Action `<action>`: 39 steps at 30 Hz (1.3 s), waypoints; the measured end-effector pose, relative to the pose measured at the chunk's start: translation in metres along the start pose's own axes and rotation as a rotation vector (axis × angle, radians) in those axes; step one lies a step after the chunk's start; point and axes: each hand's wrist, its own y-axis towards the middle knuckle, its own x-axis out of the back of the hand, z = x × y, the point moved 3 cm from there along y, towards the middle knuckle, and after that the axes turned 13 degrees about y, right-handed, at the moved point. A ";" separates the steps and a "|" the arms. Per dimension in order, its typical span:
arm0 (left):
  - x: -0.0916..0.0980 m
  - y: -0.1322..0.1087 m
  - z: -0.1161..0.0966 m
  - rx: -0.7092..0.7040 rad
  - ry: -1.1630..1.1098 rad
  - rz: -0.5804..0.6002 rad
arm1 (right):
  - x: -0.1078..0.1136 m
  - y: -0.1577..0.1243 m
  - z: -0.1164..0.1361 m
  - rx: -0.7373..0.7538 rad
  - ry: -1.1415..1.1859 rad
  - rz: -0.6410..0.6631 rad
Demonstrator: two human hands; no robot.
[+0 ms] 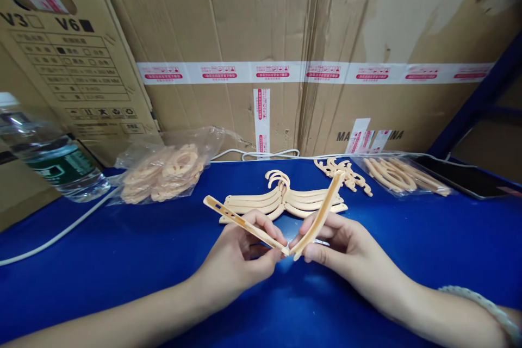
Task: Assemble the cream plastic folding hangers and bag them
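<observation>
2 slim beige plastic pieces meet in a V just above the blue table [122, 261], low in the middle of the view. The left piece [240, 224] slopes up to the left and shows small slots near its far end. The right piece [320, 217] slopes up to the right. Their lower ends touch, or very nearly, between the hands.

The left hand [236, 261] pinches the left piece near that lower end, thumb on top and fingers curled under. The right hand [346, 244] pinches the right piece in the same way, with the thumb along its edge. Both grips are pressed onto the plastic, not spread.

The pieces look light, thin and fairly stiff, with a little spring. Smooth plastic like this could slip or snap if bent hard, so a hold close to the meeting ends seems steadiest.

Just behind the hands lies a stack of hangers [302, 204] in the same colour, flat on the table. Farther back to the right are some loose hooks [346, 169], and beside them a clear bag of long pieces [402, 174]. A dark phone [468, 179] lies past that bag. To the left sits a bag of rounded parts [163, 171], then a water bottle [49, 157] on its side. A white cable [61, 234] runs across the table. Taped cardboard boxes [285, 38] close off the back.
</observation>
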 end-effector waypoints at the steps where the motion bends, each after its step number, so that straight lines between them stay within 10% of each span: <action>1: 0.000 0.000 0.000 -0.001 -0.001 0.007 | 0.000 0.000 0.001 0.013 -0.005 -0.009; 39: -0.002 -0.003 -0.007 0.010 0.050 0.019 | -0.003 -0.003 0.007 0.088 -0.092 -0.033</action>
